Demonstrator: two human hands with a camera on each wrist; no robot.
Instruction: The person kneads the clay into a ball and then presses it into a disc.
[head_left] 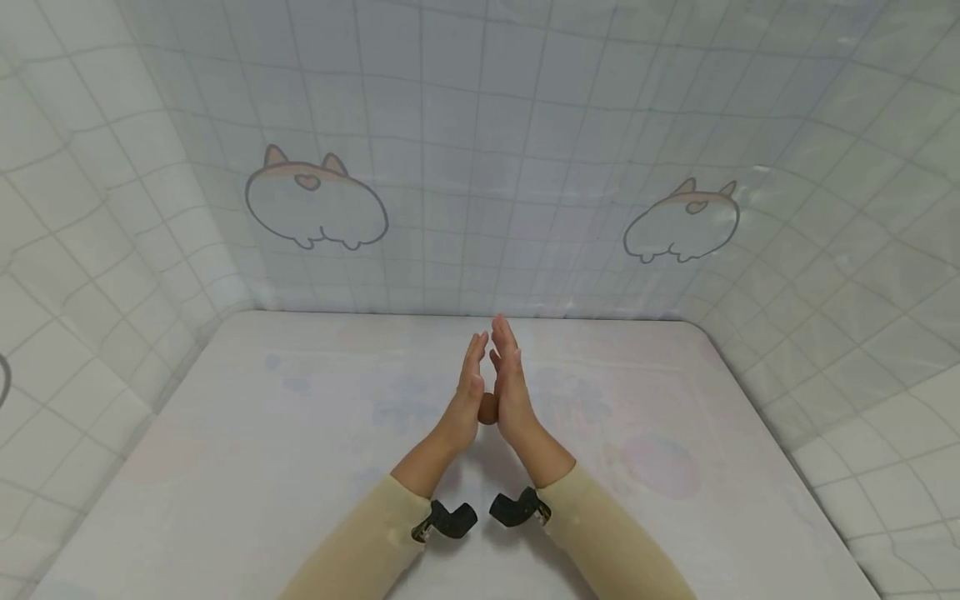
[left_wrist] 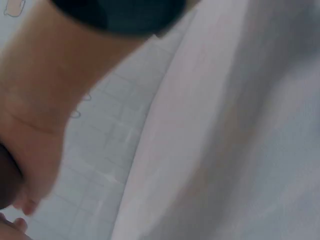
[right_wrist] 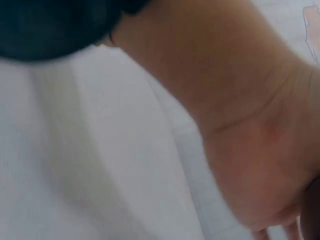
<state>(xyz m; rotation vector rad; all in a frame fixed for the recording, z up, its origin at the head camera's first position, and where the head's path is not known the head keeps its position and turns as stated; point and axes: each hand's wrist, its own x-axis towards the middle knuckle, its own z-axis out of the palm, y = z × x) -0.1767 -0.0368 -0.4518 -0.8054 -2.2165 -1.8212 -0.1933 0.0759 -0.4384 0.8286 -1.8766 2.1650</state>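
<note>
A small brown rounded lump sits between the two palms, near the heels of the hands. The left hand presses it from the left with fingers straight and pointing away. From the other side, the right hand presses it with its fingers straight too. The fingertips lean toward each other and leave a narrow gap. At the left edge of the left wrist view, part of the lump shows dark beside a palm. Only a sliver of the lump appears in the right wrist view.
Both hands are above a white table with faint pastel prints. A tiled-pattern sheet with cartoon animals stands at its far edge and sides. Dark wrist cameras jut inward from the cream sleeves.
</note>
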